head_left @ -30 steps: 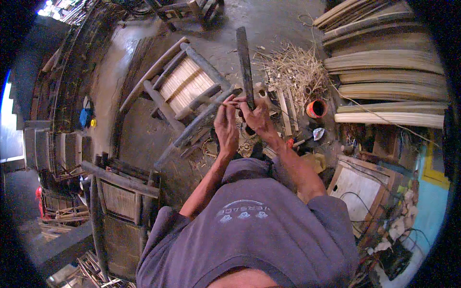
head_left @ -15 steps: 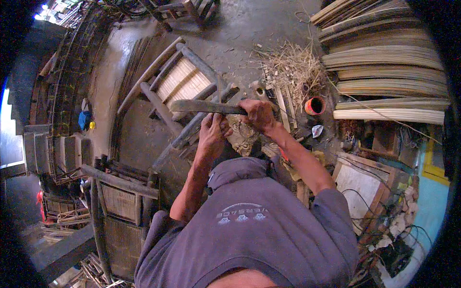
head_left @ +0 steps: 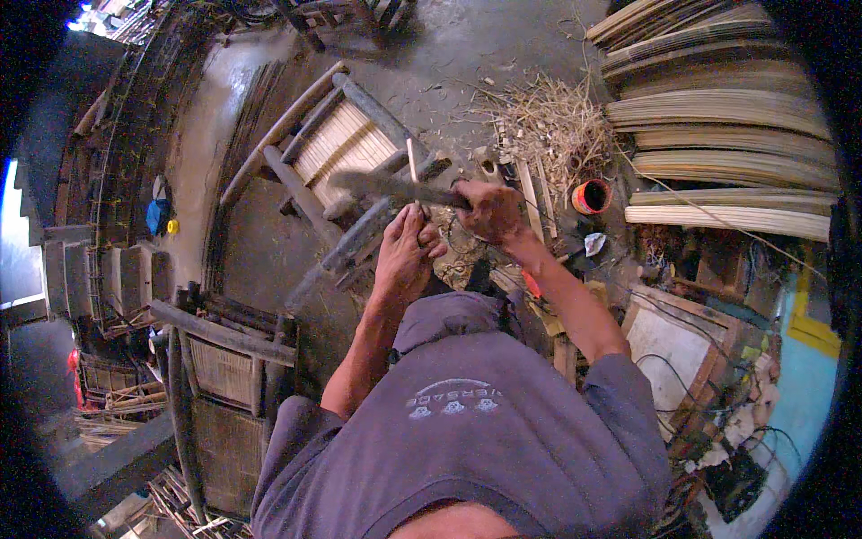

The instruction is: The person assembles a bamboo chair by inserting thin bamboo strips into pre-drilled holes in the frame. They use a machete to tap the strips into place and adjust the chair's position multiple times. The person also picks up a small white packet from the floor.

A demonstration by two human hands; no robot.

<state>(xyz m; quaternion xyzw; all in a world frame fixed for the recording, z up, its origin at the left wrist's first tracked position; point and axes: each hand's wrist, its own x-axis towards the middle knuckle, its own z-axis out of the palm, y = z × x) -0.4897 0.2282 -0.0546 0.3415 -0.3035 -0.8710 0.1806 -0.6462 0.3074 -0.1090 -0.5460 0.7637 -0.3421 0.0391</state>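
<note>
My right hand (head_left: 492, 211) is closed around the handle of a machete (head_left: 382, 186). The blade points left and is smeared by motion. My left hand (head_left: 406, 256) pinches a thin pale bamboo strip (head_left: 413, 160), whose end sticks up beyond the blade. Blade and strip cross just above my left fingertips; whether they touch I cannot tell. Right behind the blade lies a bamboo chair (head_left: 370, 106) on its side, with a pale slatted seat (head_left: 346, 148).
Shavings (head_left: 561, 121) are heaped beyond my right hand, near an orange-red can (head_left: 591, 197). Bundles of split bamboo strips (head_left: 718, 117) are stacked at the right. Another bamboo chair (head_left: 224, 368) stands at the left. A framed white panel (head_left: 669, 346) leans at the lower right.
The machete has shifted slightly right, its tip raised and blurred. My left hand has moved a little right, and the strip's pale end now shows above the blade.
</note>
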